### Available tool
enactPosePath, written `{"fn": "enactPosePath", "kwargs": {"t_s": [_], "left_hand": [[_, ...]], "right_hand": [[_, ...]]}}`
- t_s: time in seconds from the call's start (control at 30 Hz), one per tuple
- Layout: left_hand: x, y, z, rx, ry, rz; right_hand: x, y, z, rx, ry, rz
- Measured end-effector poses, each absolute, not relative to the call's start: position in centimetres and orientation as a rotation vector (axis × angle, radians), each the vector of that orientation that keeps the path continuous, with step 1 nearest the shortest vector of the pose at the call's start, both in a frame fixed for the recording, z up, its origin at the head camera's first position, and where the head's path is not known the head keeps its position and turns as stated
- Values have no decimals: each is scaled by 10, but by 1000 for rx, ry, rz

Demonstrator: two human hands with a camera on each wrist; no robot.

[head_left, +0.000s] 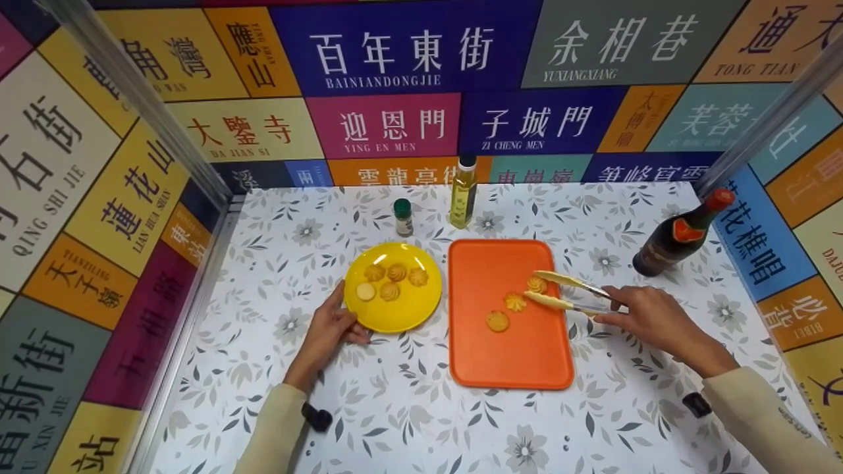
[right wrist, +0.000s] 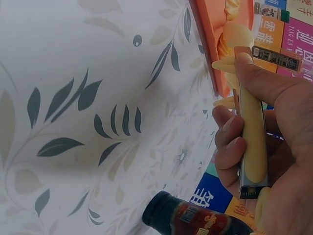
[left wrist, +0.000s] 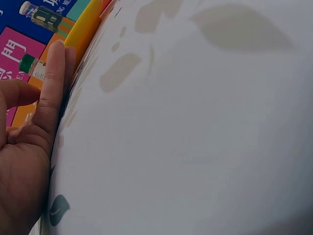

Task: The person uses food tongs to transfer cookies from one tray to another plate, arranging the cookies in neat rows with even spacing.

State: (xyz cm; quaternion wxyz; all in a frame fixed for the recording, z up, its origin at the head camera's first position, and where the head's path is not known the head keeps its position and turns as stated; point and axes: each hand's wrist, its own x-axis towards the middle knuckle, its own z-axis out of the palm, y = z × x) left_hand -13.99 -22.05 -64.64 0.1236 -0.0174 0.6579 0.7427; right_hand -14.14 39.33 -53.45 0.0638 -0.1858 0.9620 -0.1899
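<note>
My right hand [head_left: 649,316] grips a pair of tongs [right wrist: 254,132] with pale yellow tips and metal arms. The tong tips are spread over the right side of the orange tray [head_left: 507,365], either side of a swirled cookie [head_left: 537,284]. A star-shaped cookie [head_left: 516,301] sits at the lower tip, and a round cookie [head_left: 498,321] lies lower left. At the left rim of the yellow plate [head_left: 421,313] is my left hand [head_left: 334,321], its fingers straight along the edge in the left wrist view. Several cookies [head_left: 396,272] lie on the plate.
A small green-capped shaker [head_left: 403,218] and an oil bottle [head_left: 464,194] stand behind the plate and tray. A dark bottle with a red cap [head_left: 681,237] stands at the right. Printed panels [head_left: 382,125] border the flowered tabletop [head_left: 395,408].
</note>
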Motion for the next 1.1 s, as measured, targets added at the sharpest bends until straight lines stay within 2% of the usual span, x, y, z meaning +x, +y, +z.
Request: {"fn": "enactPosePath", "kwargs": {"t_s": [0.33,0.77,1.1], "left_hand": [[-140,-220,-646,-75,1915,2161],[-139,-220,-646,-56,1944,2161],[-138,-219,-645,-55,1947,2164]], "right_hand": [[-149,396,-528,-548,2890,-478],[-159,400,-520,-689,2893,-450],[-171,395,-510,-558,2784,-415]]}}
